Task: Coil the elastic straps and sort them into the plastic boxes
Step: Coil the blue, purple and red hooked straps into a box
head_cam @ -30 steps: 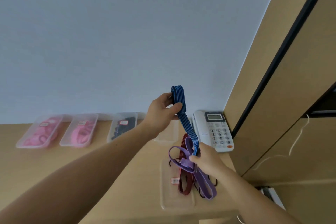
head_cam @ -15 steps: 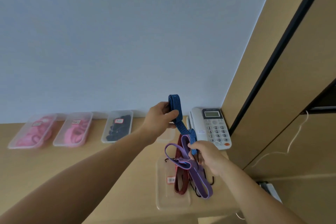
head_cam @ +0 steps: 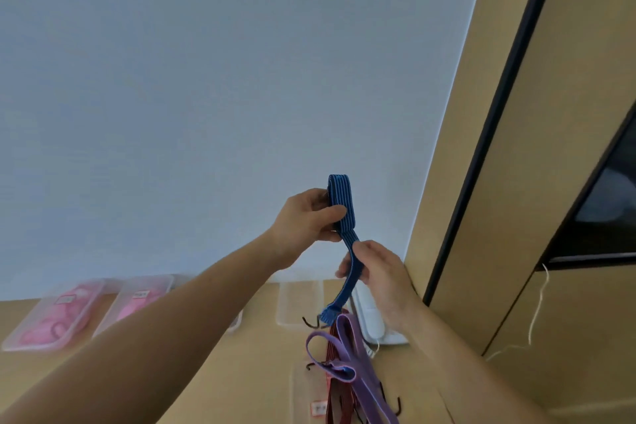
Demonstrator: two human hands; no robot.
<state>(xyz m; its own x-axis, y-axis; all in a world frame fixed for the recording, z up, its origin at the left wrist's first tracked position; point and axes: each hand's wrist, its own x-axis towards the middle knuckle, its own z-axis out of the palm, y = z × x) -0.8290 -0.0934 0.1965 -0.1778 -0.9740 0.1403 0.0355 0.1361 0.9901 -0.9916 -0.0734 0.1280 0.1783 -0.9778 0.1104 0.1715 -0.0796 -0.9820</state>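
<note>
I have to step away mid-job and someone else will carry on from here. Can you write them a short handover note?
Left hand: grips the partly coiled blue strap, held up in the air.
Right hand: holds the strap's free tail; its hook hangs loose.
Done: the far-left box and the box beside it hold pink straps.
Left: finish the blue coil and box it. The purple strap and dark red strap lie uncoiled over a labelled clear box near you. Another clear box by the wall looks empty.
</note>
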